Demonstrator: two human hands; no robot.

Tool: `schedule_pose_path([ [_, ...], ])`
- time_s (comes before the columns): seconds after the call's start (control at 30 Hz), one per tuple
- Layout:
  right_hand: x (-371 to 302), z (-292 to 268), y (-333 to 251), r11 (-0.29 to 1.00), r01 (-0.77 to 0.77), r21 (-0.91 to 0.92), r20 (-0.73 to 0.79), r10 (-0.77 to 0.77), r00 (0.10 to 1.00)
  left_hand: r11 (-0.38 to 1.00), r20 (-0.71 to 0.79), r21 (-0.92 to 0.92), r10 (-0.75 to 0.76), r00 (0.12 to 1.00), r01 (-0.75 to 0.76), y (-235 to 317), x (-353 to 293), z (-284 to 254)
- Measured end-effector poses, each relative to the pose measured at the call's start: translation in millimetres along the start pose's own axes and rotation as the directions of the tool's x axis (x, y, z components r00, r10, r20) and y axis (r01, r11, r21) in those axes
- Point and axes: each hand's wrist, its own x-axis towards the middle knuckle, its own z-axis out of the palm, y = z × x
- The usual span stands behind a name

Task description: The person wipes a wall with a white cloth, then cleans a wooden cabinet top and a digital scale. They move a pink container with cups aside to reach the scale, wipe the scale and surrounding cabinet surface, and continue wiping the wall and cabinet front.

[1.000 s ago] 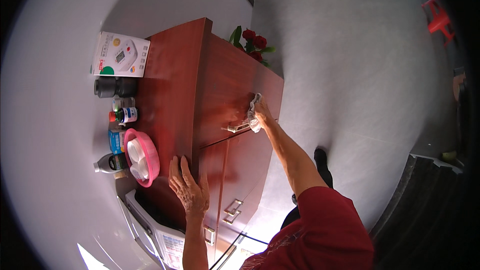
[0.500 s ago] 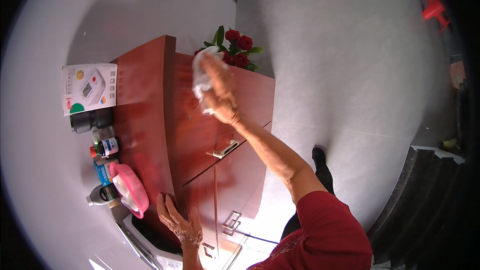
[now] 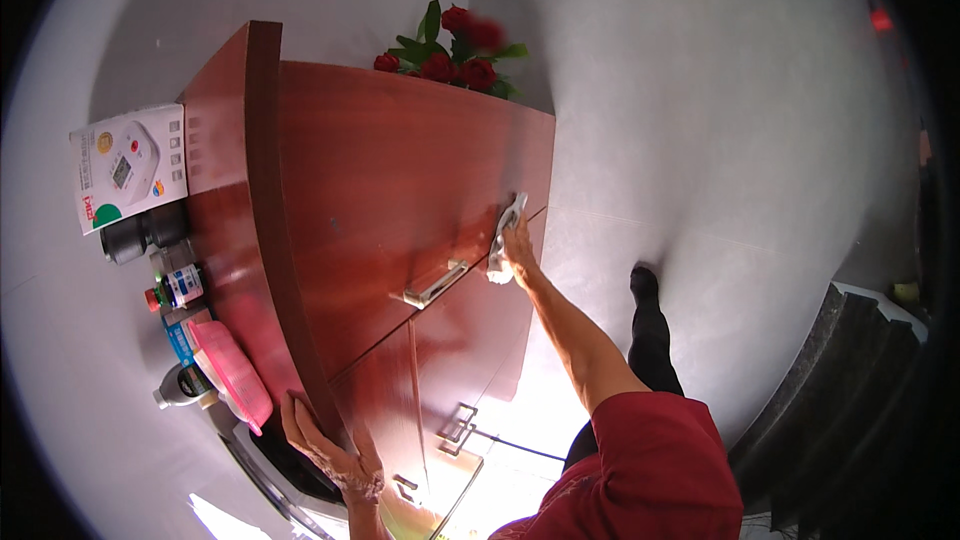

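Reddish-brown wooden cabinet front (image 3: 400,190), glossy, is being wiped: the right hand (image 3: 517,252) presses a crumpled white cloth (image 3: 503,236) flat against the upper panel's lower right corner, fingers curled over the cloth and closed on it. Just left of the grip sits a metal bar handle (image 3: 435,283); below it, the lower doors (image 3: 470,340) with their own small handles. Left hand (image 3: 325,445) lies spread, palm down, on the cabinet's top edge, holding nothing. Judgement: wiping is under way on the upper panel; no visible difference between wiped and unwiped wood, so how much is left cannot be told. Beyond the left hand, on top: a pink plastic basin (image 3: 235,380), bottles (image 3: 175,288), a white box (image 3: 125,168). Red roses (image 3: 450,50) stand past the far end.
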Motion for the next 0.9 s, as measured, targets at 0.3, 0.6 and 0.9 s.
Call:
schedule_pose_path([
  [0.3,-109.9,26.6,-20.1,0.982,0.183,-0.047,0.086,-0.178,0.98,1.0,-0.018,-0.024,0.012,1.0,-0.013,10.0,4.0,-2.2],
  [0.6,-267.1,43.4,-73.8,0.74,0.662,-0.117,0.266,-0.619,0.739,0.996,-0.07,-0.008,0.083,0.994,-0.084,6.3,-3.9,-3.9],
  [0.9,-297.0,41.1,67.7,0.997,0.057,-0.06,0.304,-0.036,0.952,0.977,-0.163,-0.069,0.188,0.969,-0.201,3.3,5.6,2.2],
])
